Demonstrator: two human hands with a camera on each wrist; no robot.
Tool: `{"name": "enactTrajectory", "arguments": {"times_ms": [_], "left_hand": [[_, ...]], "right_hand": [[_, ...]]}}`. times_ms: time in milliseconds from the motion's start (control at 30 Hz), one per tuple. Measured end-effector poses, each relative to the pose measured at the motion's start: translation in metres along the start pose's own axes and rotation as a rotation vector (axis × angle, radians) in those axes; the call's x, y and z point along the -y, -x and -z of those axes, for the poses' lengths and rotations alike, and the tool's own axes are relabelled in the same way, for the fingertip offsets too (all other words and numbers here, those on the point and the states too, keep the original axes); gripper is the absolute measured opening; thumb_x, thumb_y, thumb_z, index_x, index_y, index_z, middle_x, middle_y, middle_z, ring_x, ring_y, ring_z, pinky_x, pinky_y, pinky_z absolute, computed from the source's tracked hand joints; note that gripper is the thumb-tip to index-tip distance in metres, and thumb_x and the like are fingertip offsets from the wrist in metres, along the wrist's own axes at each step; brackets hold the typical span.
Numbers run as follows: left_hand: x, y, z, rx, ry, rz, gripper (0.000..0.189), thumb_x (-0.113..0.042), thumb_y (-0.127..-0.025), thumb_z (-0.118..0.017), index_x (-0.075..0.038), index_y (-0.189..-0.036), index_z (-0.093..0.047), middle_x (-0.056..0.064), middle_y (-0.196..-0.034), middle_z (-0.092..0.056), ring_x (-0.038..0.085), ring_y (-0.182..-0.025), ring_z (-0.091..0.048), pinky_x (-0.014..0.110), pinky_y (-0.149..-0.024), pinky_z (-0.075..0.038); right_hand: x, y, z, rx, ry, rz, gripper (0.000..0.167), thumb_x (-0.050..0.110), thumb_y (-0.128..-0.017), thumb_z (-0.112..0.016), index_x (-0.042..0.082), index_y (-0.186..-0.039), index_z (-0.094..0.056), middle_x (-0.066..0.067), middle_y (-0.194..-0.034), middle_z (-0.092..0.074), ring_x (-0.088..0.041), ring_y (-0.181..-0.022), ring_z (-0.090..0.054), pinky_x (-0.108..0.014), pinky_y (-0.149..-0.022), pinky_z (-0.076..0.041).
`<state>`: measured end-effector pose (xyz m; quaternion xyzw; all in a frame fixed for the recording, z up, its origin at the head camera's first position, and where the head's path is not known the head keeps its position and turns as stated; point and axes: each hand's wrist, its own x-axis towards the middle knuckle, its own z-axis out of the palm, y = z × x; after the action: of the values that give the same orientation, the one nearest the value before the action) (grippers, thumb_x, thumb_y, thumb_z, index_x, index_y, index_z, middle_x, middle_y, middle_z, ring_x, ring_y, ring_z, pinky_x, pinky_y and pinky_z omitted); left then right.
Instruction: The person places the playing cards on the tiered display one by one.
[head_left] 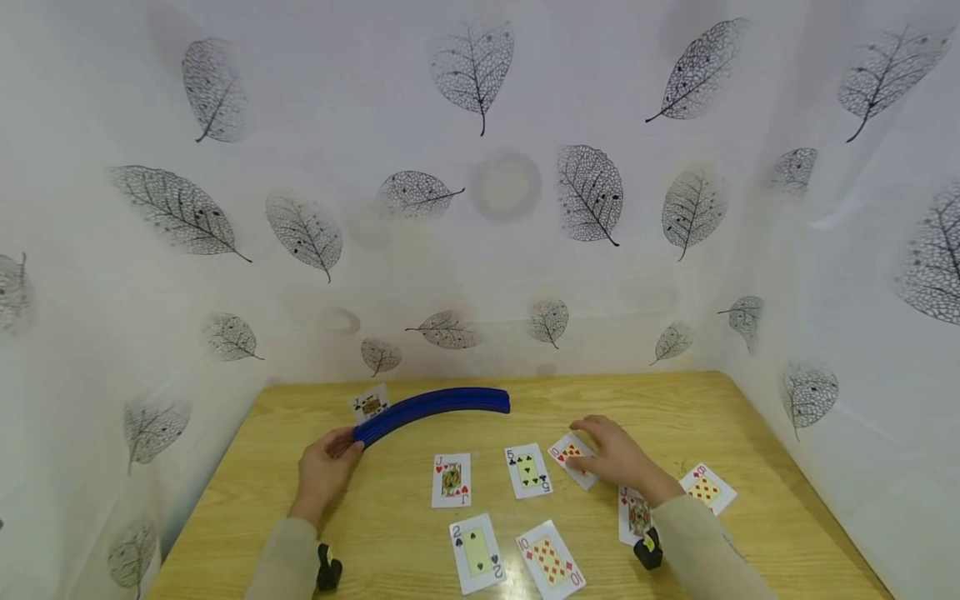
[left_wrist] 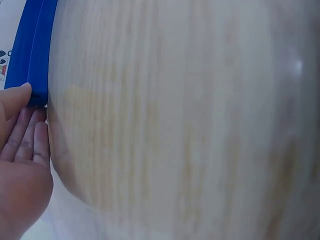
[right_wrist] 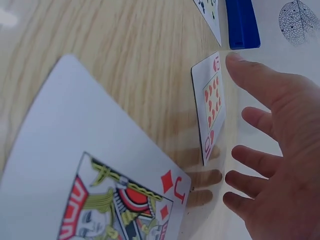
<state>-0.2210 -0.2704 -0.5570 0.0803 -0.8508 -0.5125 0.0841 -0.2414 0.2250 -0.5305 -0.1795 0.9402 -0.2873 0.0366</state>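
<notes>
My left hand [head_left: 327,467] pinches the near left end of a curved blue card holder [head_left: 435,402], thumb on top and fingers beneath in the left wrist view. A black-suited jack [head_left: 371,405] shows behind the holder's left part; I cannot tell whether it sits in the slot. Over the ten of hearts [head_left: 567,451] hovers my right hand [head_left: 618,454], fingers spread. The right wrist view shows the ten of hearts [right_wrist: 212,102] lying apart from those fingers. Partly under the right forearm is the jack of diamonds [head_left: 633,517].
Face up on the wooden table [head_left: 300,408] lie a jack of hearts [head_left: 452,481], five of clubs [head_left: 528,472], two of spades [head_left: 477,553], ten of diamonds [head_left: 550,560] and eight of diamonds [head_left: 708,489]. A leaf-patterned white curtain [head_left: 495,267] borders the back and sides.
</notes>
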Motion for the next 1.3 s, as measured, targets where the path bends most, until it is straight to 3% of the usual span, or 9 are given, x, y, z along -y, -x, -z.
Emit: {"name": "enactTrajectory", "arguments": {"times_ms": [400, 800, 967, 1100, 1300], "left_hand": [[-0.001, 0.001, 0.001, 0.008, 0.002, 0.01, 0.035, -0.003, -0.1, -0.069, 0.008, -0.133, -0.065, 0.029, -0.133, -0.068, 0.041, -0.125, -0.067, 0.001, -0.084, -0.043], [-0.001, 0.001, 0.002, 0.015, 0.002, 0.011, 0.036, -0.005, -0.101, -0.068, 0.007, -0.135, -0.065, 0.029, -0.134, -0.068, 0.04, -0.125, -0.067, 0.001, -0.084, -0.044], [-0.001, 0.002, 0.002, 0.017, 0.0, 0.01, 0.036, -0.006, -0.102, -0.068, 0.007, -0.135, -0.064, 0.028, -0.134, -0.068, 0.04, -0.125, -0.066, 0.002, -0.084, -0.043], [-0.002, 0.002, 0.002, 0.017, -0.001, 0.011, 0.036, -0.006, -0.102, -0.068, 0.007, -0.135, -0.064, 0.028, -0.134, -0.068, 0.04, -0.126, -0.066, 0.002, -0.084, -0.044], [-0.001, 0.001, 0.001, 0.015, -0.002, 0.012, 0.036, -0.005, -0.102, -0.068, 0.007, -0.136, -0.064, 0.029, -0.135, -0.068, 0.041, -0.126, -0.066, 0.003, -0.085, -0.044]], "right_hand": [[-0.003, -0.001, -0.002, 0.066, 0.046, -0.01, 0.079, 0.038, -0.086, -0.086, 0.001, -0.148, -0.055, -0.04, -0.158, -0.038, -0.064, -0.144, -0.037, -0.08, -0.113, -0.032], [-0.005, -0.002, -0.002, 0.097, 0.034, -0.004, 0.075, 0.037, -0.087, -0.085, 0.0, -0.146, -0.058, -0.044, -0.158, -0.034, -0.066, -0.147, -0.029, -0.082, -0.114, -0.026], [-0.003, -0.004, -0.002, 0.09, 0.027, -0.027, 0.074, 0.036, -0.085, -0.088, -0.001, -0.143, -0.059, -0.042, -0.157, -0.037, -0.066, -0.145, -0.033, -0.081, -0.114, -0.029], [0.001, -0.006, -0.002, 0.071, -0.024, -0.1, 0.076, 0.032, -0.081, -0.092, -0.001, -0.14, -0.059, -0.035, -0.154, -0.046, -0.061, -0.143, -0.039, -0.075, -0.115, -0.034], [0.009, -0.01, -0.003, 0.014, 0.003, -0.164, 0.08, 0.03, -0.075, -0.096, 0.0, -0.14, -0.06, -0.024, -0.137, -0.064, -0.046, -0.128, -0.06, -0.061, -0.108, -0.05]]}}
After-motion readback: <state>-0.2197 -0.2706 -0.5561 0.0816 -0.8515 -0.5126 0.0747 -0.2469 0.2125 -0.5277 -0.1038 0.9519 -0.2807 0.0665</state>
